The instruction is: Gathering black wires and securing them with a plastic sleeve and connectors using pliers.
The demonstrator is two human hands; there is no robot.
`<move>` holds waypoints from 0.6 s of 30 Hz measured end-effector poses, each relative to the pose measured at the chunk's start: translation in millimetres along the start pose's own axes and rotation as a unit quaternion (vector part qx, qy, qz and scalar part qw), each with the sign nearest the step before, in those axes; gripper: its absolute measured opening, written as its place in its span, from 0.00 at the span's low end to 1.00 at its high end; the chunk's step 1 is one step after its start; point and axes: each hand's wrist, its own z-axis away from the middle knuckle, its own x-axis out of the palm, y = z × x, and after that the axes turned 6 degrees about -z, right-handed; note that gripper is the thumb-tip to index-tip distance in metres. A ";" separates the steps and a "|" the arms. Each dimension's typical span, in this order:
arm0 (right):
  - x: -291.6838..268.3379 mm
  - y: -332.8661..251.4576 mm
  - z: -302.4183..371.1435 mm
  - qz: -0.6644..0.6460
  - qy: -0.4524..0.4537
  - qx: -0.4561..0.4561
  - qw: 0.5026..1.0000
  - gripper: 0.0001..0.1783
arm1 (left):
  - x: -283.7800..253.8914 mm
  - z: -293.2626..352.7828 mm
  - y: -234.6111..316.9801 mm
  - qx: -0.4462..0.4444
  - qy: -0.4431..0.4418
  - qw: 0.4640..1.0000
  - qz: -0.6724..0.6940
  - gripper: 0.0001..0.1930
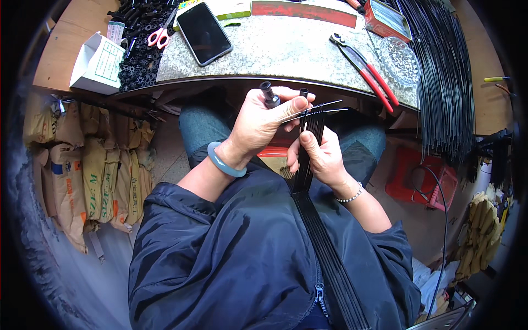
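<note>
My left hand [247, 129] is closed around a black tubular plastic fitting [269, 98], whose flared end sticks up beside the thumb. Its thumb and fingers meet near the upper ends of several thin black rods, some of which fan out to the right. A smaller black cap [304, 94] shows just past the left thumb tip. Below and to the right, my right hand [328, 160] grips a flat bundle of long black rods [324, 247]. The bundle runs down over my dark jacket to the lower edge. Fingers hide part of the rod ends.
On the worktable [275, 49] lie a phone [204, 34], pink-handled scissors [158, 38], red-handled pliers [366, 74] and a clear glass dish [400, 61]. Small black parts [137, 71] heap up beside a white box [99, 61]. Black rods [445, 82] overhang the table's right side.
</note>
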 end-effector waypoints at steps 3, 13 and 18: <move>0.4 -1.4 1.5 0.000 0.003 -0.007 1.000 0.23 | 3.5 2.9 -3.3 0.011 0.008 1.000 -0.003 0.13; -5.0 3.1 2.4 -0.020 0.003 -0.011 1.000 0.24 | -1.5 23.1 -17.2 0.011 -0.030 0.996 0.087 0.35; -1.2 2.8 1.8 -0.025 -0.001 -0.019 1.000 0.23 | -1.9 19.6 -13.7 -0.016 -0.014 0.997 0.071 0.28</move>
